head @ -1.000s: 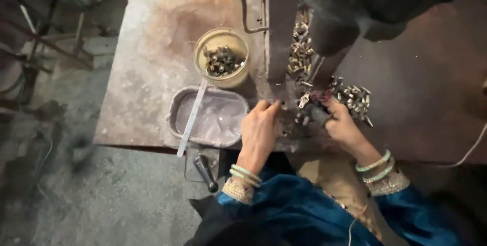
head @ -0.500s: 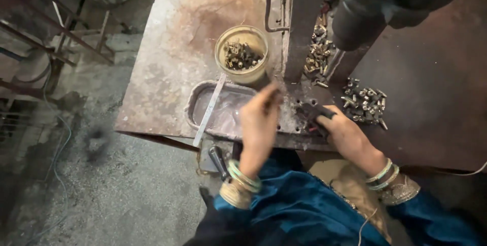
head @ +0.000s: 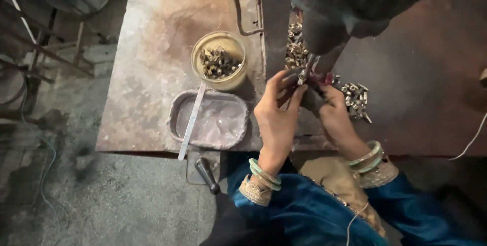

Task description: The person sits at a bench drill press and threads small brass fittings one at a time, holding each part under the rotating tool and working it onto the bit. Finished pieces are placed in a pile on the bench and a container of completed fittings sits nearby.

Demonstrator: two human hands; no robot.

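Both hands, left hand and right hand, pinched on small parts near table edge.

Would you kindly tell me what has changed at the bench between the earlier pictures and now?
The left hand dipped toward the shallow tray half a second ago and has come back up to the machine's spindle, its fingertips now at the tip. The right hand stayed just beneath the spindle. What either hand grips is too small to tell. The yellow cup of small metal parts, the flat strip across the tray and the loose parts lie as before.
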